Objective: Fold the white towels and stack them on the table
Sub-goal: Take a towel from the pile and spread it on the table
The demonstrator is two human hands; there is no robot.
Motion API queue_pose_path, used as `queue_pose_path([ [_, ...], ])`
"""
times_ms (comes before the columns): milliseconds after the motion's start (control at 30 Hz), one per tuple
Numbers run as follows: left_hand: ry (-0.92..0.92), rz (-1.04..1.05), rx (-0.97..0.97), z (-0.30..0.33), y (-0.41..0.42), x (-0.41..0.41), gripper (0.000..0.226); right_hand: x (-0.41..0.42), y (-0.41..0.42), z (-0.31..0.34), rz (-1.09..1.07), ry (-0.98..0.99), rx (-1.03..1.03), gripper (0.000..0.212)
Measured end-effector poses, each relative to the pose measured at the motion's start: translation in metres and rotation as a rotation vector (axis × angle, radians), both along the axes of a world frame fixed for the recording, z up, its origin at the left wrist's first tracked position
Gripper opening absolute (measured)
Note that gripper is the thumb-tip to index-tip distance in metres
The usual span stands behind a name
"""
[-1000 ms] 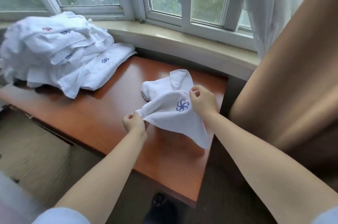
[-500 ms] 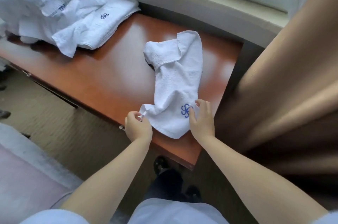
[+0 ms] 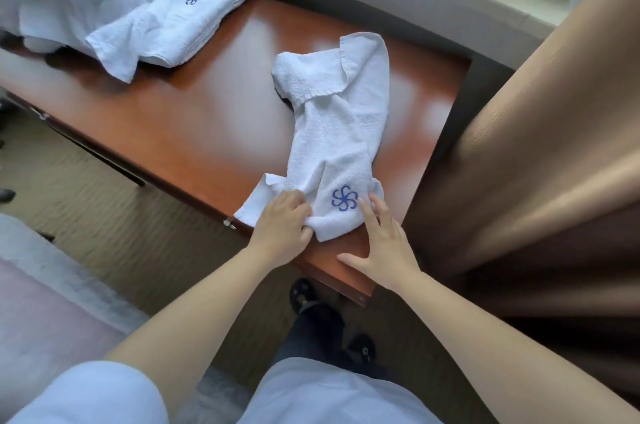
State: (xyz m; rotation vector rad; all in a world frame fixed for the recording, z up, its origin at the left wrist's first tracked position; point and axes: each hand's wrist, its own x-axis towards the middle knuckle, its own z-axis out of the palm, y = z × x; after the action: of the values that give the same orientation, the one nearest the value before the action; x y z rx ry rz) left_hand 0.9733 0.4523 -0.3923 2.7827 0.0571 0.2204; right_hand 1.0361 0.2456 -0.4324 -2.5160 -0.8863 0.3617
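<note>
A crumpled white towel [image 3: 341,132] lay on the table [image 3: 194,118], extending away from both hands. The left hand [image 3: 282,226] gripped its near edge with curled fingers; the right hand [image 3: 384,247], fingers straight, touched it beside the blue emblem [image 3: 344,197].
</note>
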Motion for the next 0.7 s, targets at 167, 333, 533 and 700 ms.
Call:
queue_pose_path([
  [167, -0.119, -0.132, -0.227, 0.027, 0.003, 0.015, 0.020, -0.001, 0.019, 0.012, -0.031, 0.050, 0.272, 0.113],
  [333, -0.189, -0.077, -0.333, 0.046, -0.006, 0.034, 0.021, -0.001, 0.050, 0.028, -0.240, 0.084, 0.465, 0.104],
  [533, 0.219, 0.241, -0.609, 0.065, 0.010, 0.052, 0.029, 0.031, 0.048, 0.058, -0.434, 0.289, 0.656, 0.055],
  [700, 0.422, 0.469, -0.931, 0.071, 0.019, 0.068, 0.016, 0.033, 0.045, 0.072, -0.335, -0.240, 0.522, 0.053],
])
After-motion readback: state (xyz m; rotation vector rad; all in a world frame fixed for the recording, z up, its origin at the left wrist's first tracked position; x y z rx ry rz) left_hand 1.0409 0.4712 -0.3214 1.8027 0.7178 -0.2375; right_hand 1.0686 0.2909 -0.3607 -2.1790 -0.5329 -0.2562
